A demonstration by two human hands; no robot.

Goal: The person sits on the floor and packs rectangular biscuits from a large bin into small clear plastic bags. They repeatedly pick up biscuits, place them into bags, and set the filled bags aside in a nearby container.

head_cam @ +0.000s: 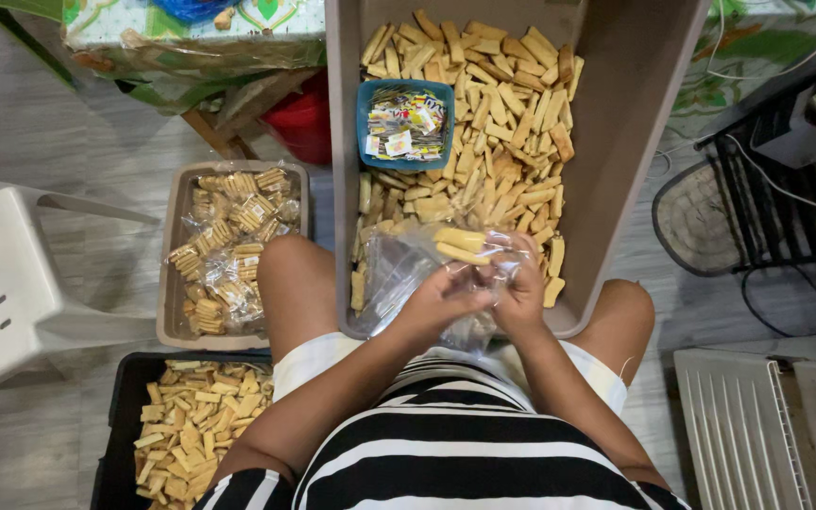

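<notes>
Three containers of biscuits surround a seated person, seen from above.

Large bin: a long tan plastic bin (635, 123) rests across the person's knees, its floor covered with a heap of pale finger-shaped biscuits (507, 142).

Black crate: on the floor at lower left, a black crate (113, 444) holds more loose biscuits of the same kind.

Tray: a shallow tan tray (170, 283) on the floor left of the knees, filled with small clear packs of biscuits (229, 246) (already bagged, stacked loosely).

White chair: a white plastic chair (2, 283) stands at the far left, just beside the tray.

Blue tub: a small blue tub (367, 104) sits inside the large bin on top of the biscuits, filled with small printed paper slips (406, 123).

Clear bags: a pile of empty clear plastic bags (394, 274) lies at the near end of the large bin, under the hands.

Held bag: one clear bag (484, 247) is lifted over the near end of the bin, with two biscuits lying inside it near the top.

Left hand: the left hand (441, 300) has its grip pinched on the lower edge of the held bag, fingers curled together.

Right hand: the right hand (521, 288) has its grip closed on the bag's other side, thumb and fingers pressing the plastic.
</notes>
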